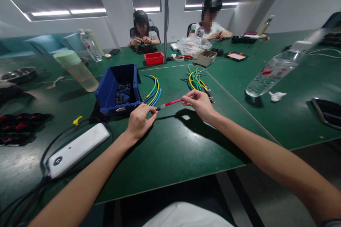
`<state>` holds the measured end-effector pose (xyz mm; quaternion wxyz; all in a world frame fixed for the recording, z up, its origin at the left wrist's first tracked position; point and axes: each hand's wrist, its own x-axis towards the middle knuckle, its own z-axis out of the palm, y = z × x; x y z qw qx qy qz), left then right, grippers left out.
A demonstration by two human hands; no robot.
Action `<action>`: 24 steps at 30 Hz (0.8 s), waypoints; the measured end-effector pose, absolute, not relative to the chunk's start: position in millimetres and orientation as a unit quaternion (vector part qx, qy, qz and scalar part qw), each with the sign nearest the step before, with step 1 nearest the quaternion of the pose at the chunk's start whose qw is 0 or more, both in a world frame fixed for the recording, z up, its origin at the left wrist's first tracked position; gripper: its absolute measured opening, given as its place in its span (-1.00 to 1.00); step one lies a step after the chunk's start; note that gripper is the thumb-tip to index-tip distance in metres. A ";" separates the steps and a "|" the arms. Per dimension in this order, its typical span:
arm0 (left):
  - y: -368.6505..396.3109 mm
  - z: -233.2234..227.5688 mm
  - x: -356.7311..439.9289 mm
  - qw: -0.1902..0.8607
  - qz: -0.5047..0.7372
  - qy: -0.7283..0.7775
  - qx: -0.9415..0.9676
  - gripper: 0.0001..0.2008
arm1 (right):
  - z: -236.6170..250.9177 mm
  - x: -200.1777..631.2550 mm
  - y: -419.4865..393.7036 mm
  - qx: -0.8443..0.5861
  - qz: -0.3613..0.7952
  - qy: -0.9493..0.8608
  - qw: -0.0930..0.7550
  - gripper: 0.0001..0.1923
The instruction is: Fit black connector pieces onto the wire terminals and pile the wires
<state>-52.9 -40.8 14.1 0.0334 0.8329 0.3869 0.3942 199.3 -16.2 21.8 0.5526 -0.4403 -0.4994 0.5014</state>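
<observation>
My right hand [199, 105] pinches a short red wire [173, 102] that points left. At the wire's left end shows a metal ring terminal [163, 106]. My left hand [139, 122] is closed in a pinch on a small black sleeve [158, 109], right beside the terminal; whether the two touch I cannot tell. Behind my left hand stands a blue bin [117, 109] with several black sleeves [123, 92] inside. Yellow, green and blue wires [157, 90] lie right of the bin. Beyond my right hand is a bundle of coloured wires [197, 79].
A white power bank [80, 150] with black cables lies at left. Bottles stand at both sides, one a water bottle [277, 69] at right. Farther back are a red tray [153, 58] and a cardboard box [206, 58]. Two people [144, 30] sit across the green table [170, 156].
</observation>
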 end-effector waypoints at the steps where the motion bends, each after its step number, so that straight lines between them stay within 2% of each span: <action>1: -40.9 14.2 -52.8 0.032 0.396 0.387 0.832 -0.95 | 21.6 199.7 -16.1 -0.438 0.501 -0.501 0.554 -0.69; 24: -41.7 14.4 -52.4 0.019 0.420 0.363 0.831 -0.97 | 22.2 198.2 -19.0 -0.431 0.502 -0.510 0.549 -0.68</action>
